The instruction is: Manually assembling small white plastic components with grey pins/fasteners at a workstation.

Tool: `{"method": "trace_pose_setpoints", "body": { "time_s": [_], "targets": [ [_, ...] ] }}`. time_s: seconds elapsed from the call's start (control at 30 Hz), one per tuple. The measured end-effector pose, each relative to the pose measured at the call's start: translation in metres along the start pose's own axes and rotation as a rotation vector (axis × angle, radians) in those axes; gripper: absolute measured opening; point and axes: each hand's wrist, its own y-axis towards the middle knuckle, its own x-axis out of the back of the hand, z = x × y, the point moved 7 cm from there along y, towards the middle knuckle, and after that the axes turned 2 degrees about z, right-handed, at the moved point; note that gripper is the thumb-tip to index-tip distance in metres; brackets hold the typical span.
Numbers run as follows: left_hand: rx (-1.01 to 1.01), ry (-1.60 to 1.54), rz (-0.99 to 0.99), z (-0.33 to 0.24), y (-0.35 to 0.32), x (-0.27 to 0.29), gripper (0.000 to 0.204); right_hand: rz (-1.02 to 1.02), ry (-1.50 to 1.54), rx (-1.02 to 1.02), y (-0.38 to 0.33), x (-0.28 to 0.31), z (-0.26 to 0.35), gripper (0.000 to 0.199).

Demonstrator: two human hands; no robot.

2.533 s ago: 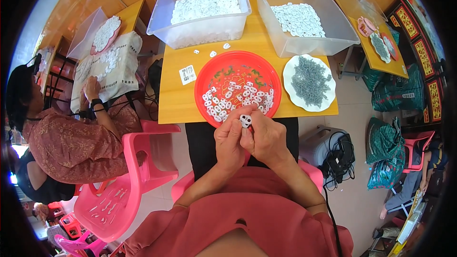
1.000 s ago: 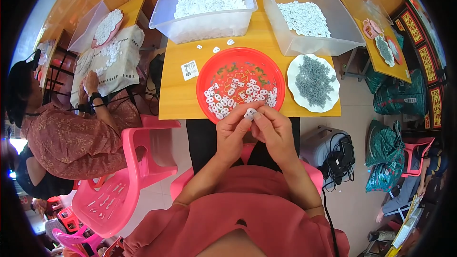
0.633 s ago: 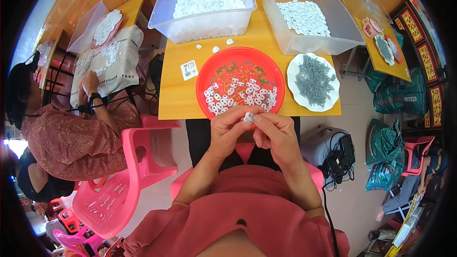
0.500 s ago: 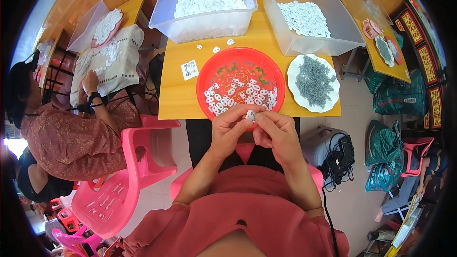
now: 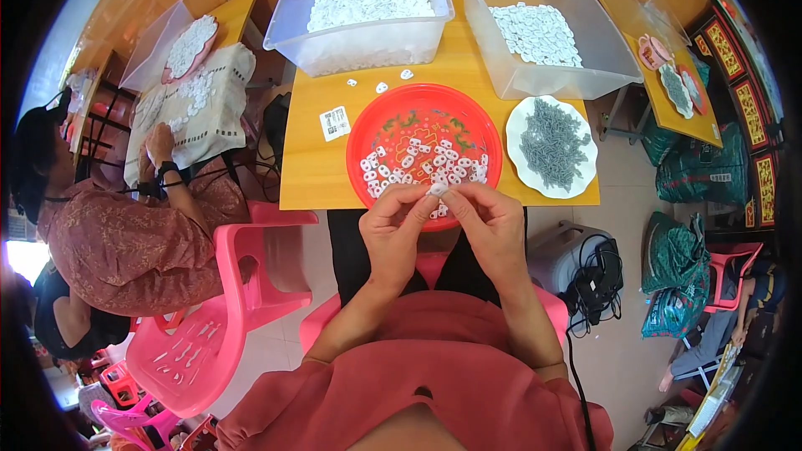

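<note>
In front of my body, just over the near edge of a red round tray (image 5: 424,89), my two hands meet at one small white plastic piece (image 5: 438,190). My left hand (image 5: 389,238) pinches it between thumb and forefinger from the left. From the other side, the thumb and fingertips of my right hand (image 5: 489,235) press on it. Fingertips cover part of the piece. Many similar white two-holed pieces (image 5: 455,170) lie in the near half of the tray. Right of the tray, a white wavy-rimmed plate (image 5: 590,156) carries a heap of small grey screw-like pieces (image 5: 551,146).
Two clear plastic bins, left (image 5: 359,54) and right (image 5: 535,79), hold white pieces at the table's back. A paper label (image 5: 335,123) and a few loose pieces lie left of the tray. A co-worker (image 5: 125,242) sits at left beside a pink chair (image 5: 230,284).
My left hand has shifted slightly left and down. My right fingers have straightened toward the white piece, which has turned and is now pinched between both hands' fingertips.
</note>
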Motion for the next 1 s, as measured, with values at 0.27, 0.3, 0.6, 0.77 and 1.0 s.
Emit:
{"method": "trace_pose_setpoints", "body": {
  "time_s": [0.27,0.3,0.6,0.77,1.0],
  "targets": [
    [-0.002,0.159,0.036,-0.005,0.002,0.001,0.005,-0.029,0.119,0.093,0.002,-0.006,0.003,0.019],
    [-0.028,0.24,0.038,-0.007,0.002,0.0,0.005,-0.03,0.166,-0.019,0.0,-0.007,0.0,0.018],
    [0.152,0.026,0.064,-0.006,0.0,-0.011,0.008,-0.201,-0.01,0.139,-0.003,-0.009,0.014,0.017],
    [0.126,0.024,0.096,-0.007,0.002,-0.015,0.008,-0.002,0.361,-0.133,0.008,0.002,-0.013,0.016],
    [0.234,-0.123,0.087,-0.003,-0.001,-0.022,0.007,-0.089,0.269,-0.023,0.004,0.0,-0.001,0.016]
  ]
}}
